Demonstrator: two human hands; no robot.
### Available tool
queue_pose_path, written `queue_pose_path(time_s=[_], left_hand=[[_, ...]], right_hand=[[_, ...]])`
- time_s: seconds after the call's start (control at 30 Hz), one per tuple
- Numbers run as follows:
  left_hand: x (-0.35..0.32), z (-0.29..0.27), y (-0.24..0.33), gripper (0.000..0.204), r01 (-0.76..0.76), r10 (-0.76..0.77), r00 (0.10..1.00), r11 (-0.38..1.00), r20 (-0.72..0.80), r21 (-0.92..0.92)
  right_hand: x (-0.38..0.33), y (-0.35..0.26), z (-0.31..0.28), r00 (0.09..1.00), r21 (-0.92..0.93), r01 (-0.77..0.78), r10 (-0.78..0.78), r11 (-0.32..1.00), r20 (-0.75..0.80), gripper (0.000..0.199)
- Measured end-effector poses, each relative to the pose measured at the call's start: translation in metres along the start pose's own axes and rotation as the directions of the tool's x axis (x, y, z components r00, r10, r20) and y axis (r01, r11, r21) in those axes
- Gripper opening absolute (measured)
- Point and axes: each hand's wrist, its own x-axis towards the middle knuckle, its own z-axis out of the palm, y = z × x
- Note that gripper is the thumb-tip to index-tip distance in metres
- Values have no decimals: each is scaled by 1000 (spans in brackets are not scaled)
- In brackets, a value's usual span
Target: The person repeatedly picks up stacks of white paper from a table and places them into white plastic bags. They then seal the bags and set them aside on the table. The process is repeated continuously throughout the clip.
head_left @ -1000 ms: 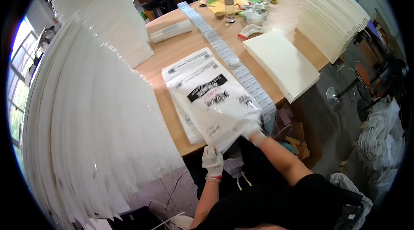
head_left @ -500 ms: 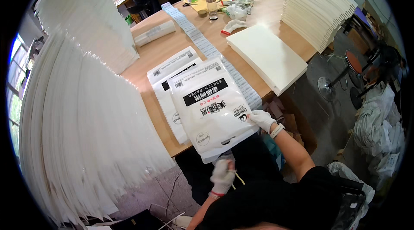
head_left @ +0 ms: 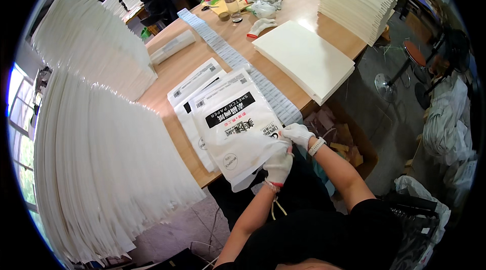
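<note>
Left hand (head_left: 279, 164) risen, joining right hand (head_left: 298, 134), one packet (head_left: 235, 127)

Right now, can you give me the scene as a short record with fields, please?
place: wooden table
left hand: gloved, grip on the near corner of the printed plastic bag
right hand: gloved, on the same bag's near right edge
under the bag: more printed bags
right of the bag: strip of white labels
further right: flat stack of cream sheets
person's left: tall fanned stacks of white sheets
far end: jar, loose gloves
</note>
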Motion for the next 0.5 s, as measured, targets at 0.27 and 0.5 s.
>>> queue_pose_path(time_s=[0.27, 0.5], left_hand=[[-54, -18, 15, 14, 701, -183, 644, 530, 742, -478], [-22, -73, 32, 23, 648, -183, 615, 671, 767, -360]], right_hand=[[19, 21, 0, 979, -308, 189, -203, 933, -12, 37], [41, 101, -42, 956, 26, 102, -91, 994, -278, 41]])
